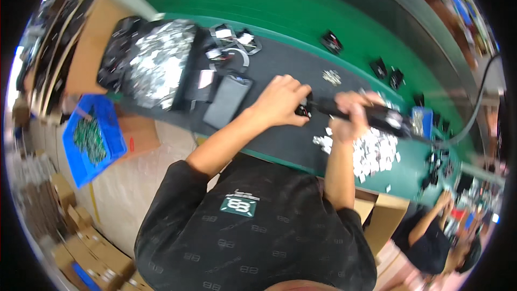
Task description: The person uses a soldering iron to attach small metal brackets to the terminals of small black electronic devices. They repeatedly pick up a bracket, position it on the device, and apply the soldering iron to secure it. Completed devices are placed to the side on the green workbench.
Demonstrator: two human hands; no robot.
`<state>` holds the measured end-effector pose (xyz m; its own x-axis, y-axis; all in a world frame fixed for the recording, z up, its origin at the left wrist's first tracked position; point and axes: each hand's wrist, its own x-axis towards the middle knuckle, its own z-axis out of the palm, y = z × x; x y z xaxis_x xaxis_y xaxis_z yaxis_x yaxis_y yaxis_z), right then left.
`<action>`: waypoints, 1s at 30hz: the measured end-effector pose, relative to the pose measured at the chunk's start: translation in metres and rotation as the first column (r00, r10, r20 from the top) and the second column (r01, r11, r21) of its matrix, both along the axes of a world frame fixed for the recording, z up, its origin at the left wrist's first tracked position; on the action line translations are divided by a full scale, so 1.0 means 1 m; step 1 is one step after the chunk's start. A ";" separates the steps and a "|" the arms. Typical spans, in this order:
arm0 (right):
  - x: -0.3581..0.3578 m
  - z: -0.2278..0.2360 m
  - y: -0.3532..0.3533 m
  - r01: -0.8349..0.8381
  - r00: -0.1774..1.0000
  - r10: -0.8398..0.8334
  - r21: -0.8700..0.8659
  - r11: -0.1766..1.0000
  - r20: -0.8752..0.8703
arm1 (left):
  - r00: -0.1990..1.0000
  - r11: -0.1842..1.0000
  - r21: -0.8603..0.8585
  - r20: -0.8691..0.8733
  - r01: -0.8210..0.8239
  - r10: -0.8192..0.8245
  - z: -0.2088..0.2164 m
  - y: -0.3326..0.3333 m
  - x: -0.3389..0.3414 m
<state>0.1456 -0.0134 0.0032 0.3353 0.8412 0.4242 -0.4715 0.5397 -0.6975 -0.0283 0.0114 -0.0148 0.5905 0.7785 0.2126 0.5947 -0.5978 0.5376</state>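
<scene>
My right hand (pixel 351 114) is wrapped around a black electric screwdriver (pixel 386 120), slightly blurred, with its cable running off to the right. The tool lies nearly level, its tip toward my left. At that tip, my left hand (pixel 279 101) grips a small black part (pixel 305 106), mostly covered by the fingers, against the dark work mat (pixel 288 145). Below my right hand spreads a pile of small white and silvery pieces (pixel 374 153). Beyond the hands sits a little heap of tiny pale pieces (pixel 332 77), perhaps screws.
Left of my left arm lie a grey flat box (pixel 229 99) and a large heap of silvery pieces (pixel 161 64). Several black parts (pixel 332 42) sit along the green bench. A blue bin (pixel 110 140) holds green pieces. A co-worker (pixel 425 237) is at the right.
</scene>
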 end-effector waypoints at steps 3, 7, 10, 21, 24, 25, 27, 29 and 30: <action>0.015 0.038 -0.011 -0.072 0.992 0.094 0.218 0.973 -0.089 | 0.992 0.989 0.131 -0.093 -0.068 0.080 0.029 -0.016 -0.045; 0.028 0.046 -0.020 0.003 0.998 -0.017 0.249 0.968 0.054 | 0.916 0.870 0.289 0.162 -0.398 0.366 0.082 -0.010 -0.141; 0.009 0.032 -0.024 0.075 0.995 -0.082 0.111 0.991 0.062 | 0.726 0.651 0.406 0.047 -0.642 0.687 0.095 0.006 -0.235; -0.009 0.026 -0.039 0.111 0.993 -0.112 -0.020 0.994 -0.022 | 0.234 0.449 0.434 -0.463 -0.781 0.855 0.054 0.112 -0.378; 0.003 0.039 -0.042 0.194 0.981 -0.194 -0.001 0.981 -0.025 | 0.120 0.421 0.395 -0.598 -0.817 0.793 0.081 0.103 -0.368; 0.008 0.042 -0.045 0.245 0.969 -0.245 0.001 0.969 -0.004 | 0.131 0.426 0.414 -0.575 -0.804 0.808 0.083 0.099 -0.368; 0.020 0.048 -0.048 0.284 0.958 -0.285 0.043 0.958 0.022 | 0.256 0.470 0.614 -0.407 -0.634 0.877 0.068 0.092 -0.386; 0.034 0.057 -0.053 0.390 0.921 -0.389 0.011 0.921 -0.014 | 0.519 0.492 0.730 -0.219 -0.475 0.826 0.077 0.078 -0.339; 0.045 0.057 -0.059 0.420 0.907 -0.420 0.024 0.907 0.010 | 0.707 0.619 0.634 -0.157 -0.464 0.690 0.081 0.072 -0.308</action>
<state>0.1906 -0.0722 0.0605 0.6492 0.6149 0.4478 -0.1877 0.6999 -0.6891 -0.3361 0.0839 0.0663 0.1699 0.8097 0.5616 0.9847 -0.1614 -0.0652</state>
